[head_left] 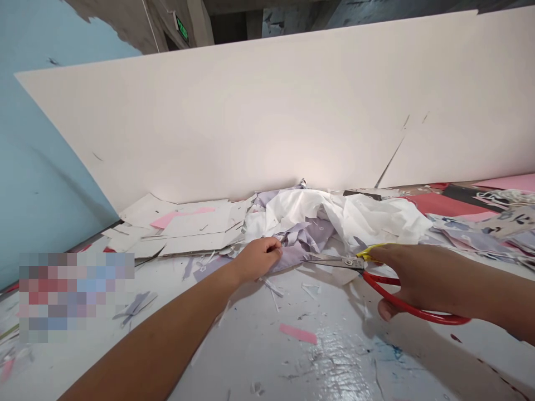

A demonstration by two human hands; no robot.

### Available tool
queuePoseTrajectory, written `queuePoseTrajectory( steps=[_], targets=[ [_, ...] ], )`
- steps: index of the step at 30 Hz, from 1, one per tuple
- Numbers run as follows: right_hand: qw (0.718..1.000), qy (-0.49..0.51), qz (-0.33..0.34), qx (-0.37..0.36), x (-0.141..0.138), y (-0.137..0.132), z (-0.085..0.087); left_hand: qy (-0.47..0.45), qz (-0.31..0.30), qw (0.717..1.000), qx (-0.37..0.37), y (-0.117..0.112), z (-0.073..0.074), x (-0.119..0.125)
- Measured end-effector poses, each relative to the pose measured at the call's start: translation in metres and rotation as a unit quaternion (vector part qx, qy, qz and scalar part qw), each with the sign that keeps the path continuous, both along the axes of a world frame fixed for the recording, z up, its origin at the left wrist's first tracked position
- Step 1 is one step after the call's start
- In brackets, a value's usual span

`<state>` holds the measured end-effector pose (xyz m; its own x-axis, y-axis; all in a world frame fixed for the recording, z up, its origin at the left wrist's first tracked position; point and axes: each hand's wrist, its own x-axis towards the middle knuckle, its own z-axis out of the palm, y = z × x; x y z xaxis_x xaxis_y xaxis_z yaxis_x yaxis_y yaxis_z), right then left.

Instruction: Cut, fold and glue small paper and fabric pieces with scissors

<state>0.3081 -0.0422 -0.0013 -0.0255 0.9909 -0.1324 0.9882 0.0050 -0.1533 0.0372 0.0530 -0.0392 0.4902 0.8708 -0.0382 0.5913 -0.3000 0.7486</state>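
My left hand [257, 257] is closed, pinching the edge of a lavender printed fabric piece [301, 238] at the front of a crumpled heap of white cloth [368, 214]. My right hand [412, 278] grips red-and-yellow-handled scissors [378, 275], fingers through the loops. The steel blades point left toward the lavender fabric and lie low over the white table [292, 356]. The blade tips sit a short way right of my left hand.
A large white board [267, 117] leans upright behind the heap. Flat white and pink card sheets [184, 225] lie at the back left. Pink, red and printed fabric [480, 214] is piled at the right. Paper scraps and a pink strip [298, 333] litter the table.
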Motion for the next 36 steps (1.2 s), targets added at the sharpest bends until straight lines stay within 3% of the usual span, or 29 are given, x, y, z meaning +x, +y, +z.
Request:
queuePoseTrajectory(
  steps=[5,10,14,36],
  targets=[
    [0.996,-0.075,0.04,0.021,-0.003,0.01,0.011,0.0,-0.005,0.998,0.056,-0.001,0.0,0.003],
    [0.991,-0.089,0.096,0.038,-0.008,0.02,0.02,0.017,-0.038,0.989,0.141,-0.004,0.004,0.005],
    [0.992,-0.089,0.09,0.009,-0.013,0.022,0.022,0.021,-0.061,0.98,0.187,-0.004,0.005,0.003],
    [0.975,-0.122,0.176,0.059,-0.005,0.049,0.019,0.027,-0.095,0.977,0.187,0.001,0.006,0.001]
  ],
)
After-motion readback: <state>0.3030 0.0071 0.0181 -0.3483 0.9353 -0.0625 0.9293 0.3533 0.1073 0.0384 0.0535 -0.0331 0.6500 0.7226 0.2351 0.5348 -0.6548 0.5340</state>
